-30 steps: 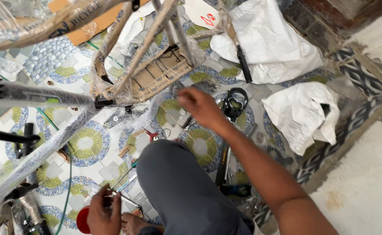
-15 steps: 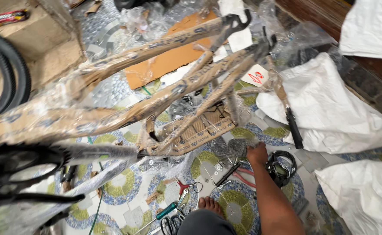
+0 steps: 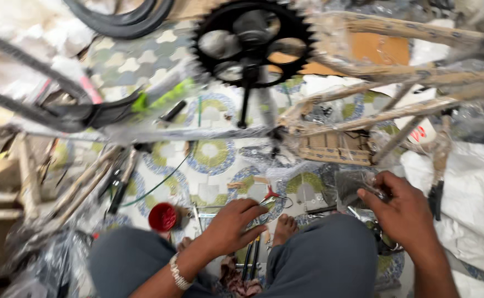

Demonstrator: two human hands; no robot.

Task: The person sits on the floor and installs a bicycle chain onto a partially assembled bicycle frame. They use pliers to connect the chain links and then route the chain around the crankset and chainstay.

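Looks like the parts-sorting stage of a bike build: the person sits on the patterned floor (image 3: 214,160), left hand (image 3: 236,223) resting half-curled on tools between the knees, nothing clearly gripped, while the right hand (image 3: 402,212) pinches a small clear plastic bag (image 3: 355,187) of dark bits. Next move probably needs that bag opened with both hands. The wrapped bike frame (image 3: 363,118) with its black chainring (image 3: 253,41) lies just ahead.

Single head-worn view, looking steeply down from close above the seated person's knees and both hands. It faces forward over the patterned floor mat (image 3: 214,157) toward the wrapped bicycle frame (image 3: 363,118).
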